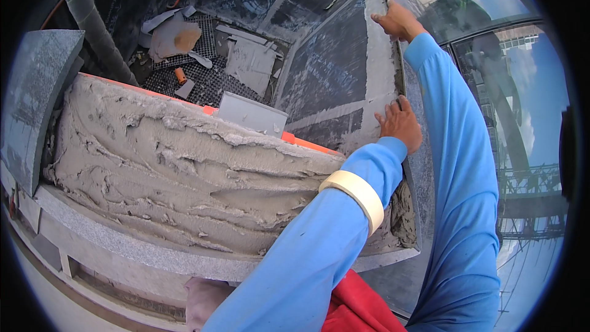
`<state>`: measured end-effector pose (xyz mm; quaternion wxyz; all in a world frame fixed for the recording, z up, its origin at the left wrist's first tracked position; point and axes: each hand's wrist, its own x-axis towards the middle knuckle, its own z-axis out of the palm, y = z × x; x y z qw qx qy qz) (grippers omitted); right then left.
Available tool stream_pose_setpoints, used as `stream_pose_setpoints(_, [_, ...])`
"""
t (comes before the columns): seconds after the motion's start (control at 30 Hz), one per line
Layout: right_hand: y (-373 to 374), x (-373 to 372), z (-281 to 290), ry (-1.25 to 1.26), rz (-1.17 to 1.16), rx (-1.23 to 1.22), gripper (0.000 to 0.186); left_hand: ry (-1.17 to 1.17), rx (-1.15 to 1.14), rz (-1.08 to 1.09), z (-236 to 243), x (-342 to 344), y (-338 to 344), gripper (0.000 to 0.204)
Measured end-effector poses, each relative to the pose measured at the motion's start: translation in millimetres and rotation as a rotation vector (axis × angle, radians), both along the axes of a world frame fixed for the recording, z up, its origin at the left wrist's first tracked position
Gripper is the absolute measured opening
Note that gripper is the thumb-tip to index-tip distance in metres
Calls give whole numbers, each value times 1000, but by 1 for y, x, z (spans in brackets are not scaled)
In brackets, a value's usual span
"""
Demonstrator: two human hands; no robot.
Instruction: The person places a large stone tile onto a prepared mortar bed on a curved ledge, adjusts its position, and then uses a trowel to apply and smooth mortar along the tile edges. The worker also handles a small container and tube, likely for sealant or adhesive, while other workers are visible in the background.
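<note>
Left hand (402, 128) near, right hand (399, 22) far, fingers (404, 104) apart by the slab (420, 169); mortar (178, 172) left, board (252, 114) standing at its far edge!

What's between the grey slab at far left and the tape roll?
The head view shows ridged mortar from the slab to the tape roll.

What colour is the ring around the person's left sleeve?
The ring is pale cream yellow; it shows best in the head view.
</note>
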<state>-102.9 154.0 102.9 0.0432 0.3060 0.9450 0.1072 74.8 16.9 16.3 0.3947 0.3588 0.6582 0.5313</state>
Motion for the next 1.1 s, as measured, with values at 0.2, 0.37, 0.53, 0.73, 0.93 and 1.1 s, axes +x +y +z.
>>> stream_pose_setpoints(0.2, [1,10,8,22,6,25,72,31,-8,36,-2,4,4,83])
stream_pose_setpoints(0.37, [10,29,14,17,22,43,84,45,-18,40,-3,5,7,84])
stream_pose_setpoints(0.53, [-7,74,24,210,312,320,84,63,-40,35,-1,5,6,86])
stream_pose_setpoints(0.73, [-64,224,85,331,52,-44,75,69,-9,36,0,4,3,87])
stream_pose_setpoints(0.93, [-98,403,66,542,-155,-214,69,107,72,67,-13,6,10,89])
stream_pose_setpoints(1.1, [-134,499,26,698,-352,-384,68,111,201,83,-33,2,21,90])
